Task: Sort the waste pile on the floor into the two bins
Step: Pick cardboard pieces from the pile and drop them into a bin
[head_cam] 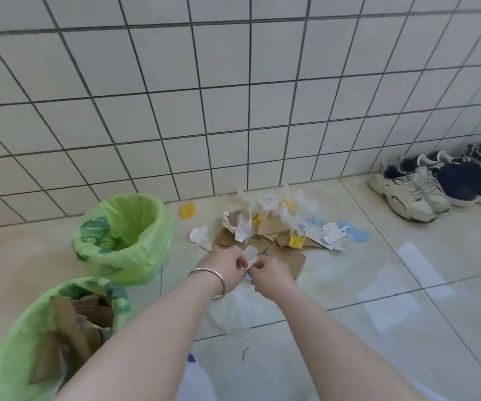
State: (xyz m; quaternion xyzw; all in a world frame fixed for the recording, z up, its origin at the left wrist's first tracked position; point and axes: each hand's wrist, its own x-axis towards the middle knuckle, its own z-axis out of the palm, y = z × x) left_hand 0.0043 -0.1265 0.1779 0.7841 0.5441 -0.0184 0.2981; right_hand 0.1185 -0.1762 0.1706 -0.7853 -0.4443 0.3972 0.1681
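Both hands meet low over the near edge of the pile, fingers curled. The left hand [227,266], with a bangle [210,274] on its wrist, pinches a small white scrap [249,253] from the left; the right hand [271,274] pinches at the same spot from the right, and a bit of blue shows just under its fingers, too small to name. Held between two hands like this, the scrap is probably being pulled apart or peeled from something stuck to it, so each piece can go to its own bin

Just below the hands a clear plastic bag [233,314] lies flat on the floor [349,342], apart from the main heap

The pile [274,227] sits beyond the hands against the foot of the tiled wall [233,96]: brown card at the bottom, white paper and torn plastic on top, yellow and blue bits mixed in. One yellow piece [187,210] lies off to the left by the wall

The two bins stand left of the pile, within easy reach of the left arm. The near bin [16,342], green-lined, already holds brown card, so it seems to be the card and paper one. The far bin [123,235], also green-lined, looks almost bare inside, likely meant for plastics. Much of the pile is still unsorted

Shoes [424,189] line the wall at the far right, well apart
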